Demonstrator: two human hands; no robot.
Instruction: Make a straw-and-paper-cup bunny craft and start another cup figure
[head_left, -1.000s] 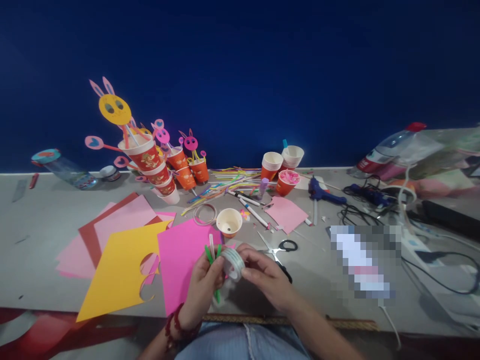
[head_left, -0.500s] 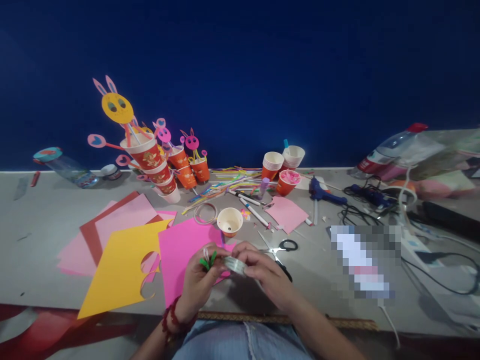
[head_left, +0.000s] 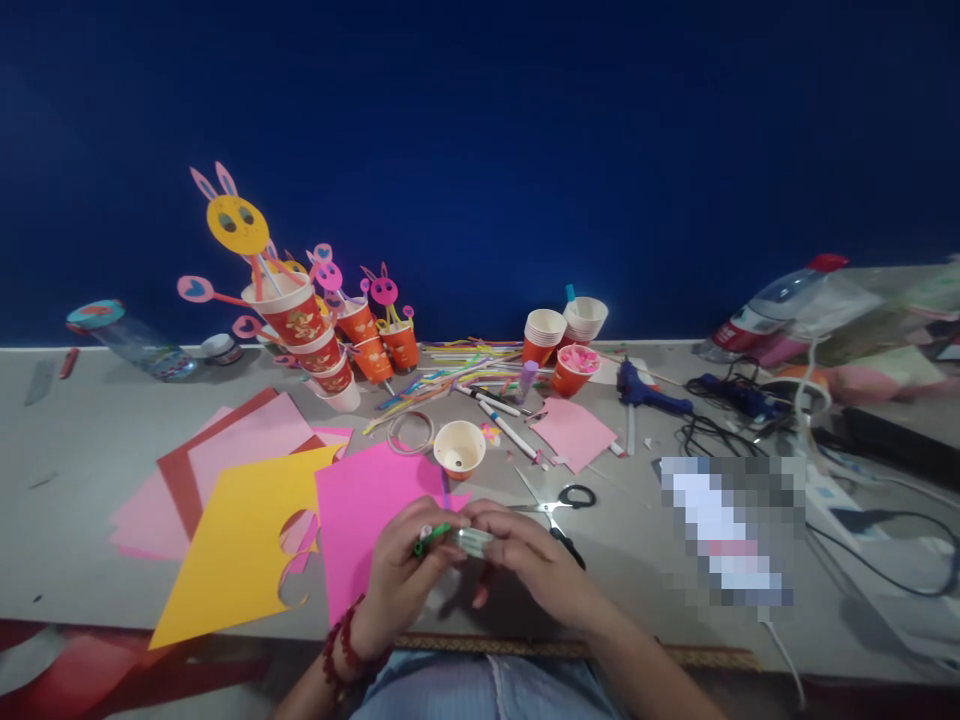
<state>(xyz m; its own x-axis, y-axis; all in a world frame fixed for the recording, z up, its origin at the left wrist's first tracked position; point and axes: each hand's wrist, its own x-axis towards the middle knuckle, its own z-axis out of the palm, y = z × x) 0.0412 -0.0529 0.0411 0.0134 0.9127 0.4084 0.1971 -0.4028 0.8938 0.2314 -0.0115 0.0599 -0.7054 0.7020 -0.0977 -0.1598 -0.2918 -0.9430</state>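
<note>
My left hand, with a red bead bracelet at the wrist, is closed round small green straws. My right hand grips a roll of clear tape, and the left fingertips touch its near side. Both hands meet above the table's front part. Just beyond them stands a white-lined paper cup, with a hole in its bottom. Pink paper lies beside and partly under my left hand. Open scissors lie just past my right hand.
Yellow paper lies at the left. Decorated cups stand behind it. Straws and markers lie behind the middle. A blue glue gun, cables and a blurred-out device are at the right.
The tape roll has tilted between my fingers, and the green straws have turned to point toward it. A lower finger of my right hand now extends beneath the roll.
</note>
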